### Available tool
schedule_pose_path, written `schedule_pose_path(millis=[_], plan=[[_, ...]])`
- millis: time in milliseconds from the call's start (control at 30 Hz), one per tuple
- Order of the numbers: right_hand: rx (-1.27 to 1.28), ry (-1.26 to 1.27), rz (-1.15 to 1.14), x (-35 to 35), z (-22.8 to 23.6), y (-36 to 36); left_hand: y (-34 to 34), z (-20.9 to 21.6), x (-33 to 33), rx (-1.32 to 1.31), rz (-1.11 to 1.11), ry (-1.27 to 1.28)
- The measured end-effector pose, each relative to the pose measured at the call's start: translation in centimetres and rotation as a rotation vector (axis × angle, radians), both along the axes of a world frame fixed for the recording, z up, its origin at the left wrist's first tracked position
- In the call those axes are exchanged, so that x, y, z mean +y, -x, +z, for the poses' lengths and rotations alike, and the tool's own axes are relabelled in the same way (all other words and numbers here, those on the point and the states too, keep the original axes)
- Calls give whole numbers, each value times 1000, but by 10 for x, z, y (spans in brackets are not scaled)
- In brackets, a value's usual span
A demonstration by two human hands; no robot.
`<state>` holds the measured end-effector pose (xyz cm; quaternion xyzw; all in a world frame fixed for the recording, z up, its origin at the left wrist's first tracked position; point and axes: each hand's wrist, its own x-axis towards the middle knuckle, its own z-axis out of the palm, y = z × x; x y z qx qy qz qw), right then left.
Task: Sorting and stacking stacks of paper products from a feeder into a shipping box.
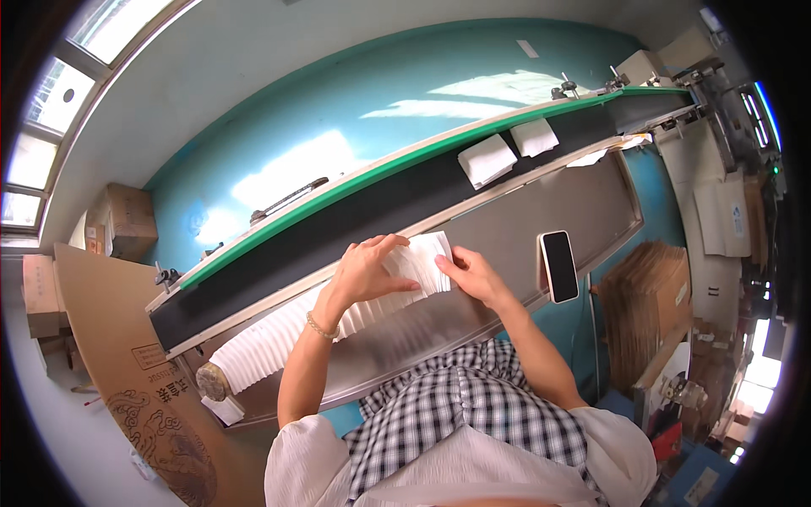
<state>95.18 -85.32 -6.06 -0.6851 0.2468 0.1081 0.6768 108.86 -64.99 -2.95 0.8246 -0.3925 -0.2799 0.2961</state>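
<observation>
A long row of white folded paper tissues (279, 332) stands on edge along a metal tray (524, 203). At the row's right end, my left hand (369, 272), with a beaded bracelet on its wrist, spans a bunch of tissues (429, 253) between thumb and fingers. My right hand (475, 275) grips that bunch from the other side, its thumb on the outer face and its other fingers partly hidden. Against the left end of the row rests a round brownish block (213, 382).
Beyond the tray runs a dark conveyor belt (338, 232) with a green rail (380, 177), carrying two white tissue stacks (487, 161). A phone (559, 266) stands at the tray's near right edge. Large cardboard (118, 355) leans left; flattened cartons (638, 317) stand right.
</observation>
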Motion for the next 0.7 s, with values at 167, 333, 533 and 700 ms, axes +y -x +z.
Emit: schedule_pose_path(millis=[167, 333, 533, 700], plan=[[57, -89, 185, -7, 4, -14, 6, 0, 1, -85, 52, 194], [-31, 63, 178, -23, -17, -7, 5, -12, 3, -121, 15, 134], [30, -177, -216, -4, -10, -42, 2, 0, 6, 16, 30, 18], [-306, 579, 97, 37, -4, -7, 6, 2, 11, -130, -40, 79]])
